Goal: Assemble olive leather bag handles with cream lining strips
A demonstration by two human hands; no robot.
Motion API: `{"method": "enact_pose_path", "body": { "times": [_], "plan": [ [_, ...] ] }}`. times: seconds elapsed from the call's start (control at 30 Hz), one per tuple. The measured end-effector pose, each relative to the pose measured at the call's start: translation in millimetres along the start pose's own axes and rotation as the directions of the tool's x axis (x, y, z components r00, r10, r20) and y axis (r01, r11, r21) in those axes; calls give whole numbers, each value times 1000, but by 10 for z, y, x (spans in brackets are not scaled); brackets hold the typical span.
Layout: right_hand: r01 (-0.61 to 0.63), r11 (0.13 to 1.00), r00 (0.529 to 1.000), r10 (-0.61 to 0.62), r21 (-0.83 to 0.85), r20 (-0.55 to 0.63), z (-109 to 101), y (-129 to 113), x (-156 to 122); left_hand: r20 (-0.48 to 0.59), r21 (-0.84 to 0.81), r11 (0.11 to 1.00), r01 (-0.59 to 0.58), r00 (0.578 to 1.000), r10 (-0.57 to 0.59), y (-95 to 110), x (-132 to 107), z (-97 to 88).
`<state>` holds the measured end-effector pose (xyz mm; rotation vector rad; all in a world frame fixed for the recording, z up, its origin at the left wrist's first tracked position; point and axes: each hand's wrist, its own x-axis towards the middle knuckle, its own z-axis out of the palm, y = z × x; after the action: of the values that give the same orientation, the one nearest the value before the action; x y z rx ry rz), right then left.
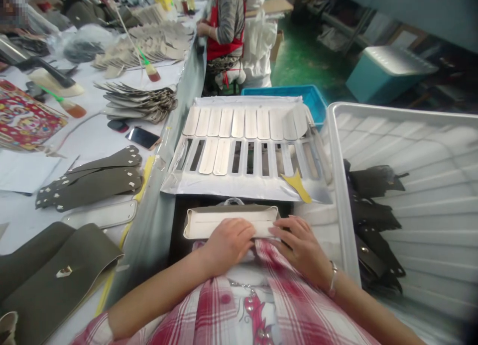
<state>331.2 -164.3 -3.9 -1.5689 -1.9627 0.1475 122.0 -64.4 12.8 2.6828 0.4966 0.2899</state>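
Note:
A folded leather piece (209,222), cream on the upper panel with a dark olive back edge, lies crosswise close to my body. My left hand (233,241) is closed over its near edge at the middle, fingers curled together. At the right end, my right hand (298,240) grips the same piece, fingers bent and slightly apart; its thumb side is partly hidden. Just beyond stands a white slotted rack (224,186) with a back row of cream strips (226,123). Two more cream strips (222,157) sit in its front row, and a yellow forked tool (298,185) rests on its right front.
On the left table are olive leather pieces (100,188), a large olive flap (70,275), a phone (143,137), stacked pieces (140,103) and glue bottles (151,71). A white bin (338,185) with dark pieces borders my right. A person in red (226,36) works ahead.

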Motion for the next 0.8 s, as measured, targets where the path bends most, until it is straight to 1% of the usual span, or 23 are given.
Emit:
{"method": "enact_pose_path", "body": {
  "times": [0.1,0.2,0.33,0.5,0.7,0.8],
  "plan": [
    [-30,1000,996,30,-7,-80,142,-27,-107,-33,45,999,17,999,-16,57,7,101],
    [-53,999,994,53,-2,-100,179,-21,-120,-66,70,997,20,998,-16,70,-11,133],
    [-88,996,991,88,-1,-99,180,-30,-142,-55,83,995,47,998,-42,94,-21,140],
    [-132,991,985,129,-19,-118,273,-84,-151,-12,143,987,77,997,-76,155,12,120],
    [-157,983,982,145,-95,-124,270,-118,-143,-19,141,981,132,991,-131,185,59,99],
    [-211,970,965,187,-120,-184,294,-121,-165,-30,137,981,140,990,-137,177,65,101]
  ]
}}
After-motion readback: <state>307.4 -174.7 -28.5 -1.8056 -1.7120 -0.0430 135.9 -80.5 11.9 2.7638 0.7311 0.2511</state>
